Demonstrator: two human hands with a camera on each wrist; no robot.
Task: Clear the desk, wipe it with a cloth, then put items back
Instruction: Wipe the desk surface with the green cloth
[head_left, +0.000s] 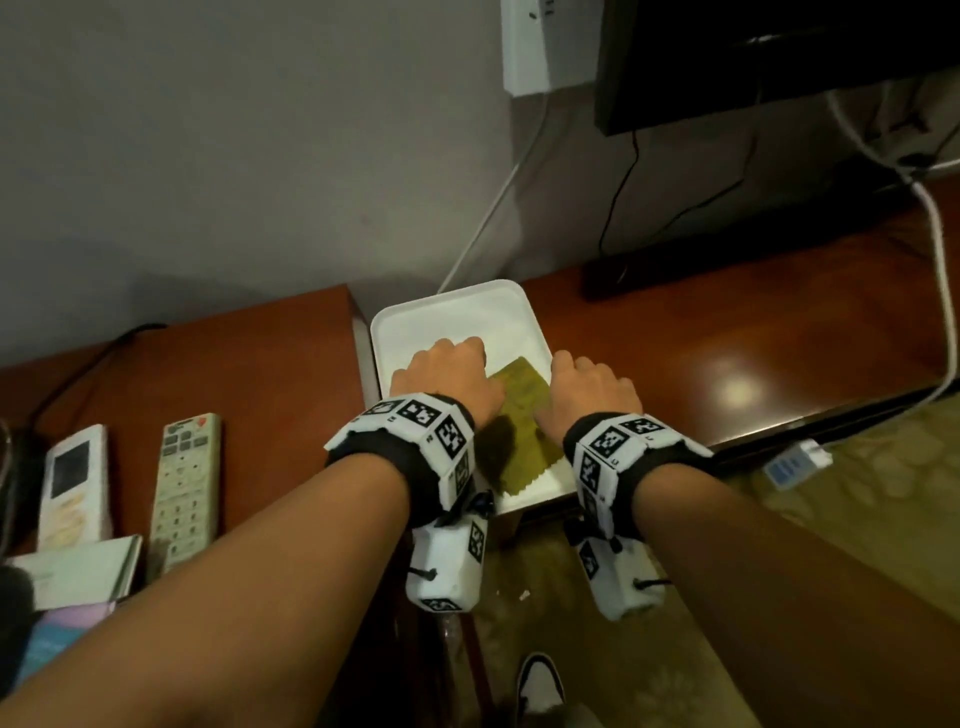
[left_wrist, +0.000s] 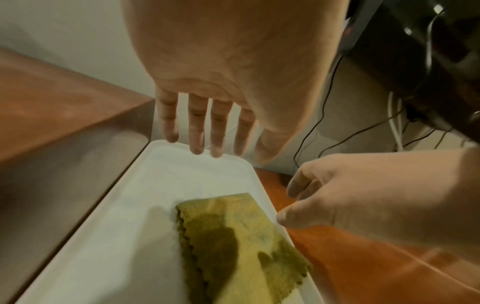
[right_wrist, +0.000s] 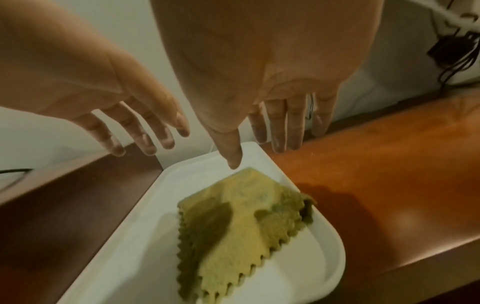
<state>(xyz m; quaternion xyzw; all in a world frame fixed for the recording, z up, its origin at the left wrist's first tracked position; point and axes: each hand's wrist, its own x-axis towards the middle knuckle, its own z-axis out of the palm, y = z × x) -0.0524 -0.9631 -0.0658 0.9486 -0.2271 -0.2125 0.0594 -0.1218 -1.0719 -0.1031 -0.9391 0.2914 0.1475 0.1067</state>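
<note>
Reddish-brown wooden counter (head_left: 727, 338) runs along a grey wall, and where its two sections meet lies a white rectangular plastic tray (head_left: 457, 312). Inside it, toward the right rim, a yellow-green cloth (head_left: 519, 392) with zigzag-cut edges lies flat (one corner rides up against that rim). Its surface is slightly mottled and crossed by the shadows of both hands. The left hand (head_left: 447, 374) hovers above the tray just left of the cloth, fingers straight and spread, holding nothing. The right hand (head_left: 589, 392) hangs over the cloth's right edge and the tray rim, fingers loosely extended and empty; whether its thumb touches the cloth I cannot tell. A pale grey remote control (head_left: 187, 488) and a white remote control (head_left: 75, 483) lie on the counter well to the left.
</note>
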